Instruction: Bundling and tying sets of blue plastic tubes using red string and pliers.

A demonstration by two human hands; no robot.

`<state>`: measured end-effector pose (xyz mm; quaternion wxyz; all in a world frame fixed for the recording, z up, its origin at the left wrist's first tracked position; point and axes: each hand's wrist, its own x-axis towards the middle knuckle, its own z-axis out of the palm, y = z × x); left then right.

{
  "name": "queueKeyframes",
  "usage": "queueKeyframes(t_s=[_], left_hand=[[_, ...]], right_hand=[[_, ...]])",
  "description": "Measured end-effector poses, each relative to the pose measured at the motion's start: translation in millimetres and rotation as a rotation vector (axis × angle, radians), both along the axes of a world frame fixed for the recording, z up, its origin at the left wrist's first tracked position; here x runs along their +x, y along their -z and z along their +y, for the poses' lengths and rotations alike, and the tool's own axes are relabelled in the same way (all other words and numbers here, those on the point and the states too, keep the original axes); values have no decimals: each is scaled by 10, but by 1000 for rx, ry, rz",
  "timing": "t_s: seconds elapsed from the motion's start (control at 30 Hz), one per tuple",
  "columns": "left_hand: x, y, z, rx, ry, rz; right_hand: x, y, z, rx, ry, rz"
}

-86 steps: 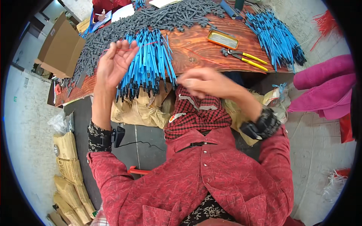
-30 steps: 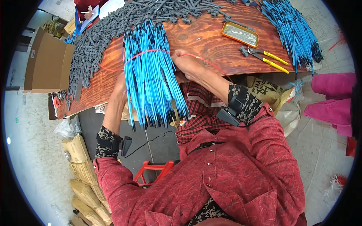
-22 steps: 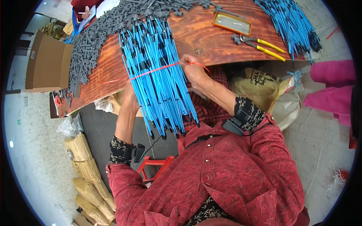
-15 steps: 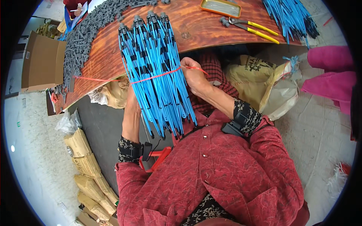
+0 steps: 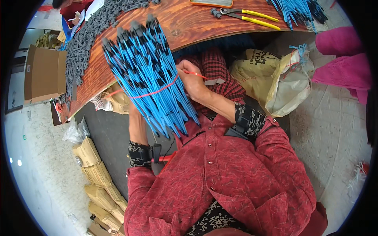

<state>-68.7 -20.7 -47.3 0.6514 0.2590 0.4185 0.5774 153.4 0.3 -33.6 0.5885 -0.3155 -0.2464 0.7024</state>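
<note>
Head view: blue tube bundle [image 5: 145,74] is sitting between the two forearms, slanting, grey-capped ends pointing up and left, black tips hanging toward the lap. Its upper part is overlapping the wooden table [image 5: 193,29] in view; can't tell if it's resting on it. Red tie [image 5: 157,91] is wrapping across the front of the bundle below mid-length. Right hand [image 5: 191,78] is working right beside the bundle's right side, fingers closing on the red tie, a short end poking out to the right of the fist. Left forearm [image 5: 138,124] is running up behind the bundle's lower left; the left hand is hiding behind the tubes, so can't tell whether it's gripping or lying open. Hands are staying on opposite sides, bundle between them. Another bit of red strip is showing at the bundle's left, by the table edge. On the table, yellow-handled pliers [image 5: 252,19] are lying well apart from the right hand, orange-rimmed tray [image 5: 212,4] just above them. Grey connector pile [image 5: 84,51] is covering the left side; more blue tubes [image 5: 297,11] are lying at far right.
</note>
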Motion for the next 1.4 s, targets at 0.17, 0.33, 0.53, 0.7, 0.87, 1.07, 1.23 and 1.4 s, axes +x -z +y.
queueKeyframes(t_s=[0.17, 0.33, 0.53, 0.7, 0.87, 1.07, 1.23, 1.4], left_hand=[[-169, -546, 174, -191, 30, -60], [-154, -505, -9, -258, 213, 128], [661, -364, -308, -284, 524, 488], [1235, -253, -154, -6, 1268, 377], [1405, -311, -114, -177, 1368, 383], [1570, -350, -89, -174, 1444, 405], [1602, -403, -127, 86, 1430, 552], [1529, -395, -156, 191, 1301, 615]], right_hand=[[-200, 135, -6, 62, -1, 90], [-15, 519, -354, 31, -189, 53], [1135, 870, -1070, 151, -349, -394], [2046, 454, -1530, 258, -582, -663], [2392, 209, -1357, 467, -752, -855], [2002, 727, -613, 385, -1183, -721], [1812, 965, -335, 94, -1187, -581], [1496, 645, 21, 301, -1154, -722]])
